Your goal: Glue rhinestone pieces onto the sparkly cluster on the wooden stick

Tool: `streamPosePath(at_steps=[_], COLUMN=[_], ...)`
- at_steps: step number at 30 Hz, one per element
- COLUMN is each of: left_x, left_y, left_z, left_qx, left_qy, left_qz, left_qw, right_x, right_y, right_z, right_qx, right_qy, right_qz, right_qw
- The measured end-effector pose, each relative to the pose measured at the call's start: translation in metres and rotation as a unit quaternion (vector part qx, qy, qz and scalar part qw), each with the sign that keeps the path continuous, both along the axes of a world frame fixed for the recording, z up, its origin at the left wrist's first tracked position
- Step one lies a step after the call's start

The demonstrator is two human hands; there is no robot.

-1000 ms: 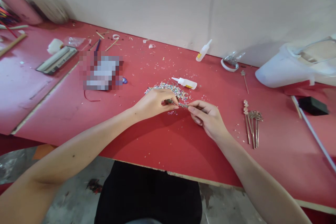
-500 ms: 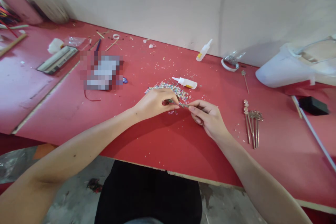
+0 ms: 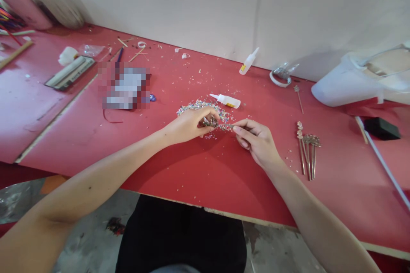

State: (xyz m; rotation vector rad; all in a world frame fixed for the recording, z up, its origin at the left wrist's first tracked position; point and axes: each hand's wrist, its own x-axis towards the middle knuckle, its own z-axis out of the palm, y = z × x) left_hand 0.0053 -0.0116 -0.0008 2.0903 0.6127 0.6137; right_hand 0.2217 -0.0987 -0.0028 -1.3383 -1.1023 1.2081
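Observation:
My left hand (image 3: 188,126) is curled over the front of a pile of small multicoloured rhinestones (image 3: 200,103). Between its thumb and fingers is a dark, sparkling ornament (image 3: 211,122), partly hidden by the hand. My right hand (image 3: 254,136) pinches thin metal tweezers (image 3: 228,126), whose tip points left towards the ornament. Most of their length is hidden in my fingers. Behind the rhinestones lies a white glue bottle (image 3: 229,101) with a narrow nozzle.
Several hairpins with sparkling heads (image 3: 309,149) lie on the right, and one more hairpin (image 3: 298,98) lies behind them. A second glue bottle (image 3: 249,62) is near the wall. A white bucket (image 3: 346,81), a black block (image 3: 382,129) and a pixelated flat object (image 3: 126,89) are around the red table.
My right hand has shifted slightly right, drawing the tweezers' tip back a little. The ornament has turned in my left hand and shows more of its sparkling face.

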Motion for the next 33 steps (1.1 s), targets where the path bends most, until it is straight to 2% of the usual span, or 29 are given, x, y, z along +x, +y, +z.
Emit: streamPosePath(at_steps=[8, 17, 24, 33], left_x=[0.0, 0.001, 0.0, -0.002], left_y=[0.002, 0.0, 0.001, 0.004], left_z=[-0.001, 0.009, 0.009, 0.007], left_qx=[-0.063, -0.144, -0.136, -0.063], left_qy=[0.018, 0.06, 0.068, 0.068], left_qz=[-0.023, -0.036, -0.039, -0.058], left_qw=[0.998, 0.987, 0.988, 0.994], right_x=[-0.001, -0.003, -0.003, -0.004], right_y=[0.0, -0.001, -0.001, -0.002], right_z=[0.002, 0.004, 0.006, 0.007], right_qx=[0.003, -0.003, -0.002, 0.003], right_qy=[-0.038, -0.054, -0.077, -0.102], right_qz=[-0.005, 0.003, 0.018, 0.023], right_qw=[0.999, 0.999, 0.997, 0.995])
